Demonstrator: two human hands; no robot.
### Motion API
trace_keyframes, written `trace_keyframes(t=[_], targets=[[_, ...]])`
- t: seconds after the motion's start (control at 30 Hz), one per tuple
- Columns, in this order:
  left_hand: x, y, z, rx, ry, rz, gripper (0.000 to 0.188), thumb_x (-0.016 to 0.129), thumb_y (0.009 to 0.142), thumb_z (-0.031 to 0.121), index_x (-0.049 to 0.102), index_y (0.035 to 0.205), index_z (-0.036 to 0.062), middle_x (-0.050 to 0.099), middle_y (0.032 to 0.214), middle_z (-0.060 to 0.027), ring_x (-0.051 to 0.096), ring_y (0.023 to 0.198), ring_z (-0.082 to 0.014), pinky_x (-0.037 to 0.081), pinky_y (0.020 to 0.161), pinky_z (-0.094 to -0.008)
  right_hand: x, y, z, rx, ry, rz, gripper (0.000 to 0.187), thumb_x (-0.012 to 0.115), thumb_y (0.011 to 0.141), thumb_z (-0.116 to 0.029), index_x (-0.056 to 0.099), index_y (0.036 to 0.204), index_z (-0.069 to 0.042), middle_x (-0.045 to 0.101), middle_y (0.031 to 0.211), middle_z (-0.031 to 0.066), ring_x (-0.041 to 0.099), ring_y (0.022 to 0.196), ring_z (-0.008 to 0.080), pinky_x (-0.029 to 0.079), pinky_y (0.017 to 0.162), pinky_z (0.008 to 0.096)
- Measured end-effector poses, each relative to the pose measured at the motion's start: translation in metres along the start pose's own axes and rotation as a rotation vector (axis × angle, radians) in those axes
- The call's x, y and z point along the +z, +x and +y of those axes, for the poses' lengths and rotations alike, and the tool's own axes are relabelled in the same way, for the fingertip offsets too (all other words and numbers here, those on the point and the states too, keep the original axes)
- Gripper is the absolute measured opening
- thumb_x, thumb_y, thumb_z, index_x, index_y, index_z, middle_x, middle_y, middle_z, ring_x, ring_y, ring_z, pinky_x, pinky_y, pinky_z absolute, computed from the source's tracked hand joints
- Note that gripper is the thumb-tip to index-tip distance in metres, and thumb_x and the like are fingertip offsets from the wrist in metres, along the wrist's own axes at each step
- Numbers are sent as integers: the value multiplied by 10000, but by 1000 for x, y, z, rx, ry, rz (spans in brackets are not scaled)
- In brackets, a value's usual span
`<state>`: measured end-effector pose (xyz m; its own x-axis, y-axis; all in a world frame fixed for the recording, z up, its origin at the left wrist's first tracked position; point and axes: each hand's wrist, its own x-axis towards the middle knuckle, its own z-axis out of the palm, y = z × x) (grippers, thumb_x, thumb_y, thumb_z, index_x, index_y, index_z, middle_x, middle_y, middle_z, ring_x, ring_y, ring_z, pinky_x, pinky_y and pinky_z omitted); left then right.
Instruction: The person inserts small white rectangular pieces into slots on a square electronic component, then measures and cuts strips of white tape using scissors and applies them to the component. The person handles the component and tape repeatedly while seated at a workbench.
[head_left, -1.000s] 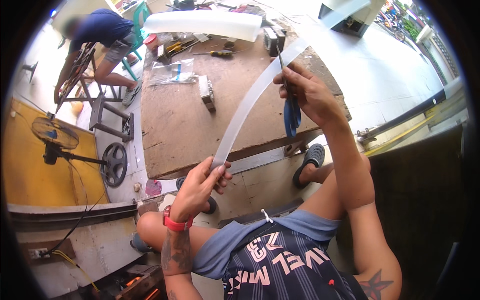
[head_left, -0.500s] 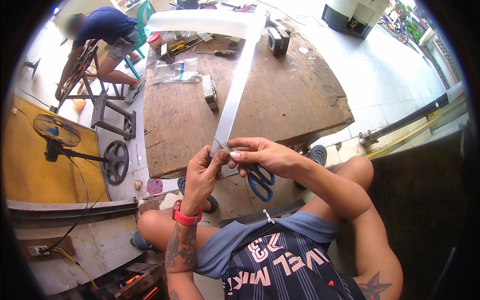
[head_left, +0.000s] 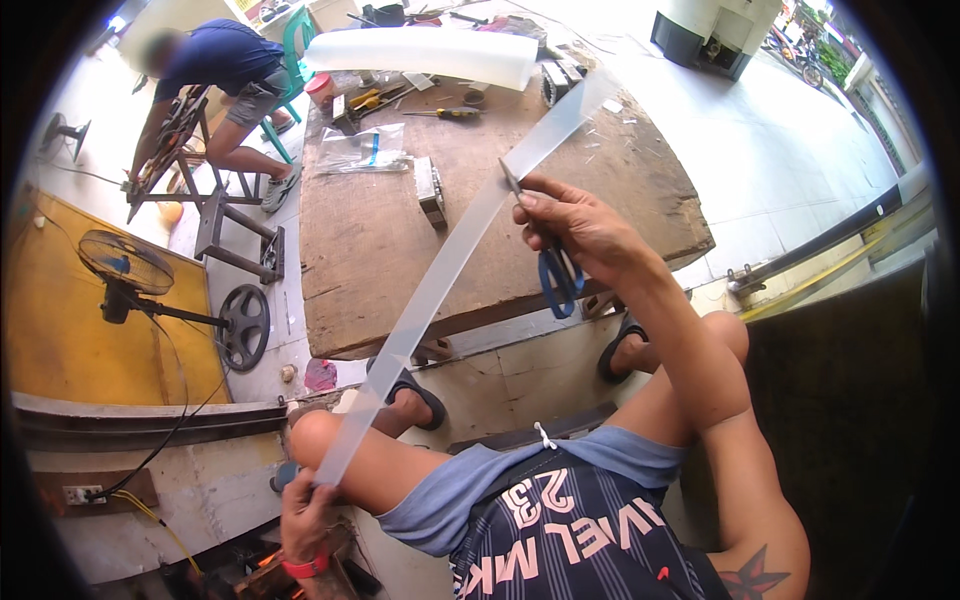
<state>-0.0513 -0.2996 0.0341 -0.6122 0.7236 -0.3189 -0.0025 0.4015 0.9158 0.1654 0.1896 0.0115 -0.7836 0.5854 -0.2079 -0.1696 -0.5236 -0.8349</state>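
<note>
A long translucent plastic strip (head_left: 440, 280) stretches diagonally from my lap up over the wooden table (head_left: 600, 190). Its lower end is pinched in my left hand (head_left: 304, 515), down beside my left knee. My right hand (head_left: 585, 230) is closed on blue-handled scissors (head_left: 558, 285), held over the table's near edge. The scissor blades point up and left and lie against the strip. Whether the right fingers also grip the strip is hard to see. Beyond, at the table's far side, lies a roll of clear plastic sheet (head_left: 430, 55).
On the table are a metal block (head_left: 429, 192), a clear plastic bag (head_left: 365, 150), a yellow-handled screwdriver (head_left: 450, 113) and dark metal parts (head_left: 560, 80). A fan (head_left: 120, 265) stands at left. Another person (head_left: 220, 70) bends over a frame at far left.
My left hand has moved down and left to my knee, drawing the strip out. My right hand with the scissors has moved up and right, and the strip's far end has swung right, off the roll.
</note>
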Motion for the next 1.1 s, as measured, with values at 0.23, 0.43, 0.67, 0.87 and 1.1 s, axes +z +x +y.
trace_keyframes(t=[0.23, 0.43, 0.67, 0.87, 1.1], targets=[[-119, -14, -32, -45, -115, 71, 210, 698, 1028, 225, 608, 904, 83, 584, 762, 36, 506, 654, -72, 412, 619, -249, -44, 3, -78, -296, -271, 277, 451, 687, 1026, -228, 600, 1414, -16, 741, 1042, 103, 690, 810, 112, 592, 725, 246], [-99, 29, 76, -150, 553, -113, 252, 692, 1004, 164, 705, 1140, -47, 770, 913, -93, 681, 790, -125, 531, 761, -280, -17, -27, -97, -461, -752, 84, 395, 595, 1077, -282, 624, 1424, -96, 771, 1085, 103, 707, 829, 156, 605, 771, 304], [-43, 74, 161, -33, 792, -130, 226, 636, 1036, 103, 644, 1224, -23, 754, 907, -89, 707, 861, -129, 553, 805, -280, 4, -44, -61, -138, -1304, -183, 402, 626, 1035, -293, 671, 1353, -52, 767, 1056, 184, 737, 892, 284, 572, 827, 396], [-31, 71, 143, -137, 539, -130, 323, 647, 1004, 104, 602, 1311, 16, 772, 989, -168, 726, 948, -196, 529, 890, -305, -17, -47, -42, 87, -1675, -21, 517, 576, 1035, -481, 686, 1324, -67, 749, 1143, 225, 698, 1096, 408, 536, 938, 482], [86, 104, 136, 526, 859, -21, 361, 661, 1012, 210, 634, 1340, 60, 601, 1412, -193, 590, 1294, -360, 457, 1089, -432, -33, -59, -23, 12, -1763, -42, 522, 576, 1029, -464, 628, 1443, -150, 755, 1124, 194, 712, 1061, 381, 546, 920, 473]])
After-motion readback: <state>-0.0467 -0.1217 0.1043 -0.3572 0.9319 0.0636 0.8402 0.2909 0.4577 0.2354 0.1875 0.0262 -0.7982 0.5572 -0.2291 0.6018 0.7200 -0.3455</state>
